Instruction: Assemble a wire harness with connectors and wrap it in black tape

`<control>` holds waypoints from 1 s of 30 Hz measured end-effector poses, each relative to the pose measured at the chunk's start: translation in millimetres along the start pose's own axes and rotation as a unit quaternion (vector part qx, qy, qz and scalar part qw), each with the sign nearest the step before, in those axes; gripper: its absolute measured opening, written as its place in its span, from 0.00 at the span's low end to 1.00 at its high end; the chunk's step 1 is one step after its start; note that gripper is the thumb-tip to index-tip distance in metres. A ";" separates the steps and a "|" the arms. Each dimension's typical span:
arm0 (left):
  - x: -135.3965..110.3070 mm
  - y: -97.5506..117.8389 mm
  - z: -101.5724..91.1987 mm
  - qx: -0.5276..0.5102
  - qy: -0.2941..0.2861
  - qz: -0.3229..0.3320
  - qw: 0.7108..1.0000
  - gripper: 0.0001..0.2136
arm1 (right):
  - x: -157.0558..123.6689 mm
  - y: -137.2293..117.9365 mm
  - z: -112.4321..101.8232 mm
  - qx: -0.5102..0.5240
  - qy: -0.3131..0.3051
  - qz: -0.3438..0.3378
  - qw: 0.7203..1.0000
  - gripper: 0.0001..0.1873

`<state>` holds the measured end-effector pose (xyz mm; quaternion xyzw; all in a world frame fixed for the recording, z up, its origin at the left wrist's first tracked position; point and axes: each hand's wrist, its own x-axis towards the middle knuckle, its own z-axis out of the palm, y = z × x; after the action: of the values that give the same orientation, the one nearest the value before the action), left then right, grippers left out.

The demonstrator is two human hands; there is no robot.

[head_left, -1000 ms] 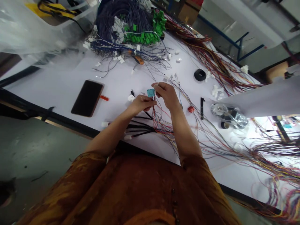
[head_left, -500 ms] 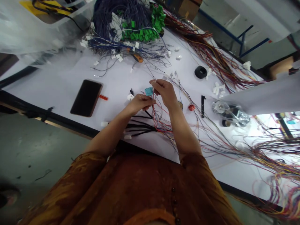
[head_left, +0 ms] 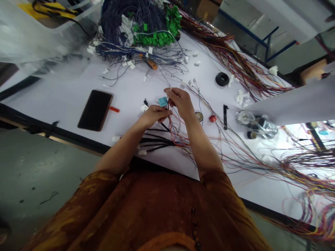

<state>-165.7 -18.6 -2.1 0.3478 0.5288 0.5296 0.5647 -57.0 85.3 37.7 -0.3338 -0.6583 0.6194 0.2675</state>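
Note:
My left hand point(head_left: 157, 114) is closed in a pinch on the wires just below a light-blue connector point(head_left: 162, 101), whose body sticks up beyond the fingers. Close beside it, my right hand point(head_left: 181, 100) has thumb and forefinger pressed together on a thin wire; a small pale bit shows at the fingertips. Whether that wire enters the connector I cannot tell. Red and dark wires run down from the connector toward black-sleeved cables point(head_left: 159, 141) with white plugs, lying near the table's front edge under my forearms.
A dark phone point(head_left: 95, 109) and an orange strip point(head_left: 114, 109) lie to the left. At the back are a bundle of blue wires point(head_left: 115, 21) with green connectors point(head_left: 154, 38). Black tape point(head_left: 222, 79), a red piece point(head_left: 213, 119) and long loose wires point(head_left: 248, 157) spread rightward.
The whole view has shifted slightly. The blue connector has moved a little to the left relative to my fingers; both hands keep their pinches.

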 end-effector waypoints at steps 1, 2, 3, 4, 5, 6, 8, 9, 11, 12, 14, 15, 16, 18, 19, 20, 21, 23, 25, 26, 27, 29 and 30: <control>-0.4 0.5 0.2 -0.001 0.001 -0.001 1.000 0.17 | 0.0 -0.2 0.6 -0.002 0.003 0.003 1.000 0.18; -1.0 1.2 0.5 -0.001 0.000 -0.003 1.000 0.17 | 0.1 -0.1 1.1 -0.004 0.005 0.006 1.000 0.18; -1.5 2.0 0.9 0.001 0.000 -0.003 1.000 0.17 | 0.2 0.4 1.3 -0.004 0.006 0.008 1.000 0.18; -2.1 2.9 1.2 0.001 0.000 -0.002 1.000 0.18 | 0.3 1.1 1.4 -0.003 0.006 0.008 1.000 0.18; -2.6 3.8 1.5 0.002 -0.001 -0.001 1.000 0.18 | 0.3 1.9 1.3 -0.001 0.007 0.007 1.000 0.18; -2.9 4.5 1.8 0.003 -0.002 0.000 1.000 0.18 | 0.1 2.6 1.2 0.000 0.007 0.006 1.000 0.18; -3.2 5.4 1.8 0.004 -0.002 0.000 1.000 0.17 | -0.4 3.5 1.2 0.003 0.008 0.004 1.000 0.16; -3.0 5.4 1.5 0.007 -0.001 -0.001 1.000 0.17 | -0.6 3.6 1.5 0.007 0.008 0.003 1.000 0.15; -2.4 4.2 0.3 0.014 -0.001 -0.002 1.000 0.18 | -0.3 2.7 2.6 0.016 0.010 0.000 1.000 0.12; -1.9 3.0 -0.5 0.018 -0.002 -0.001 1.000 0.18 | 0.2 2.0 3.3 0.018 0.009 -0.001 1.000 0.11; -1.0 0.1 -2.2 0.024 -0.006 0.008 1.000 0.19 | 1.0 -0.1 3.8 0.009 0.007 0.001 1.000 0.11; -0.6 -1.4 -3.0 0.025 -0.008 0.014 1.000 0.19 | 0.6 -1.1 3.3 -0.005 0.005 0.003 1.000 0.12; -0.3 -2.8 -3.6 0.024 -0.009 0.019 1.000 0.19 | -0.9 -1.8 2.0 -0.023 0.005 0.003 1.000 0.14; -0.1 -4.7 -4.3 0.018 -0.002 0.019 1.000 0.19 | -8.5 -1.6 -2.7 -0.072 0.007 -0.004 0.997 0.16; -0.1 -5.1 -4.5 0.015 0.004 0.016 1.000 0.19 | -14.9 -0.2 -5.7 -0.103 0.001 -0.009 0.995 0.16; -0.4 -5.3 -4.6 0.013 0.011 0.013 1.000 0.19 | -22.9 2.2 -8.6 -0.138 -0.014 -0.012 0.990 0.16; -0.7 -5.2 -4.7 0.013 0.017 0.009 1.000 0.19 | -32.0 5.4 -10.9 -0.174 -0.037 -0.009 0.984 0.15; -1.9 -4.3 -4.8 0.020 0.025 0.003 0.999 0.18 | -50.5 13.8 -12.7 -0.232 -0.086 0.008 0.969 0.15; -3.4 -2.6 -5.0 0.019 0.028 -0.001 0.999 0.17 | -64.7 22.5 -10.3 -0.252 -0.102 0.011 0.962 0.15; -4.1 -1.4 -5.1 0.009 0.028 -0.005 1.000 0.17 | -69.0 26.2 -8.4 -0.248 -0.098 0.006 0.964 0.15; -4.8 0.1 -5.2 -0.008 0.027 -0.011 1.000 0.16 | -71.1 29.2 -6.5 -0.238 -0.093 0.001 0.967 0.15; -5.8 3.3 -5.5 -0.054 0.009 -0.035 0.998 0.13 | -70.9 33.7 -3.9 -0.202 -0.097 0.003 0.975 0.16; -6.2 4.5 -5.6 -0.072 -0.001 -0.047 0.996 0.13 | -69.6 35.4 -3.3 -0.178 -0.107 0.008 0.978 0.16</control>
<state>-171.4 -24.7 2.5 0.2817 0.5042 0.5390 0.6131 -6.6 34.1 7.1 -0.3132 -0.7802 0.5266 0.1264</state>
